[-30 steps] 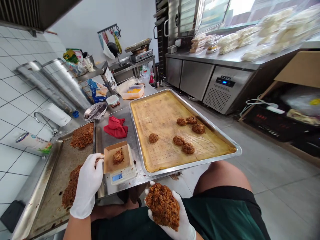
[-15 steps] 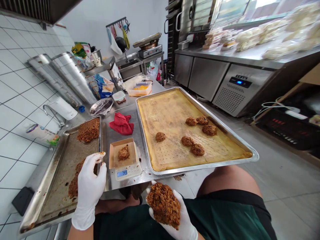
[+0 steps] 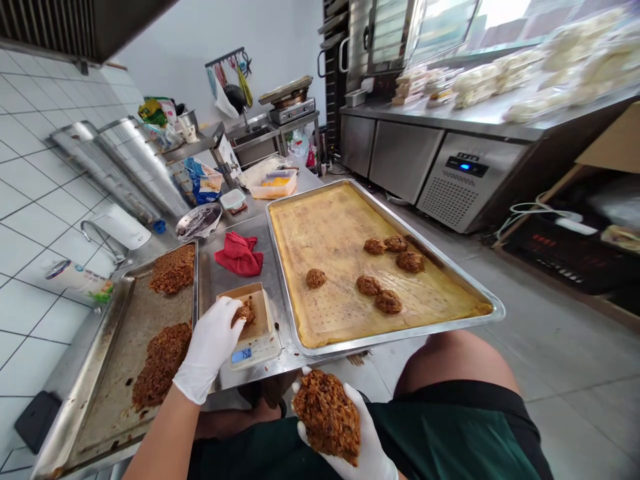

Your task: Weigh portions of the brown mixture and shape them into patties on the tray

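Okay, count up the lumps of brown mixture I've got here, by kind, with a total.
Balls on the lined tray: 6
Small lump in the box on the scale: 1
Large lump in the right hand: 1
Piles on the unlined tray: 2
Total: 10

A red cloth (image 3: 240, 254) is left crumpled on the tabletop (image 3: 208, 283). Just beyond the cloth, slightly to its left, a plastic-covered bowl (image 3: 199, 221) is set, with a small lidded container (image 3: 233, 200) placed straight behind the cloth. Farther back from it, orange contents are held in an open plastic box (image 3: 273, 191). Far behind the cloth, utensils (image 3: 237, 98) are hung; well to its right, clear packs (image 3: 477, 84) are laid atop a steel cabinet (image 3: 405, 159).
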